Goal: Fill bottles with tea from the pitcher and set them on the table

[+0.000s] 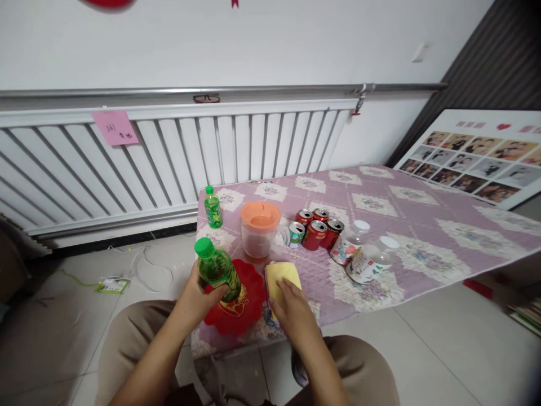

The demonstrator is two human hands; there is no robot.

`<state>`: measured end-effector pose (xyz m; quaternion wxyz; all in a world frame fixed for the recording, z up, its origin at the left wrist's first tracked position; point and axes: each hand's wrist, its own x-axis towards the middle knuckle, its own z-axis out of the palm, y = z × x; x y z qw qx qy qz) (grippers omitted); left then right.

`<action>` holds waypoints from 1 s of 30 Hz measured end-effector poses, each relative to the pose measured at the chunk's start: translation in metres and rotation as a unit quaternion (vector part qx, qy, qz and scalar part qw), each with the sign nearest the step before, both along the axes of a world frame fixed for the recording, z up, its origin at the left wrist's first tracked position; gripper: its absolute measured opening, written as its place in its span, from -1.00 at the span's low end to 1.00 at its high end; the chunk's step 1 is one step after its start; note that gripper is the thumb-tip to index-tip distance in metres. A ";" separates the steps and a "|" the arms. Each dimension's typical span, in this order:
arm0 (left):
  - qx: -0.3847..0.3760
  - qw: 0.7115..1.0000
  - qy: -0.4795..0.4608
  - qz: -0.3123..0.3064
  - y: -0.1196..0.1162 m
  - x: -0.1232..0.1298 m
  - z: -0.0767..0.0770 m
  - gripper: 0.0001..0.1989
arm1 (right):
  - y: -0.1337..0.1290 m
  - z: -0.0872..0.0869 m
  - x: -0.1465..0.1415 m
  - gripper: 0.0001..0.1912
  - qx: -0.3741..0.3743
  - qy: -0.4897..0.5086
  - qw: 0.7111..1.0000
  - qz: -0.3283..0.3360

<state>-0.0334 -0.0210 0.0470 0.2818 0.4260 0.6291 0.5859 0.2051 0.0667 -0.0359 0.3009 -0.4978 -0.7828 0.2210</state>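
My left hand [202, 296] is wrapped round a green bottle [220, 272] with a green cap, which leans to the left above a red scalloped plate [250, 304]. Beside the plate, a folded yellow cloth [282, 272] lies on the table, and my right hand [291, 304] rests on it; whether the fingers grip the cloth is hard to tell. Behind the plate stands a clear container with an orange lid [258, 239]. A second green bottle [213, 211] is upright at the table's back left corner.
Several cans [315, 234] stand right of the container, with two white-capped bottles [369, 264] beyond them. The patterned tablecloth [406, 225] stretches right towards a photo board [473, 155]. A white radiator [169, 152] runs behind the table.
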 end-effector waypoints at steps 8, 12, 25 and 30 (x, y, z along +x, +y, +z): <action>-0.015 1.000 0.000 -0.018 0.004 0.016 -0.009 -0.36 | 0.000 0.012 0.007 -0.63 -0.028 0.006 0.999 0.026; -0.018 1.000 -0.009 -0.014 0.013 0.032 -0.008 -0.35 | -0.004 0.041 0.007 -0.39 -0.062 0.101 0.988 0.102; 0.025 0.982 -0.039 -0.186 0.037 0.091 0.002 -0.13 | 0.019 0.040 0.019 -0.38 -0.147 0.274 0.942 0.127; -0.019 0.974 -0.025 -0.224 0.032 0.099 -0.010 -0.46 | 0.064 0.001 0.062 -0.46 -0.069 0.227 0.967 -0.092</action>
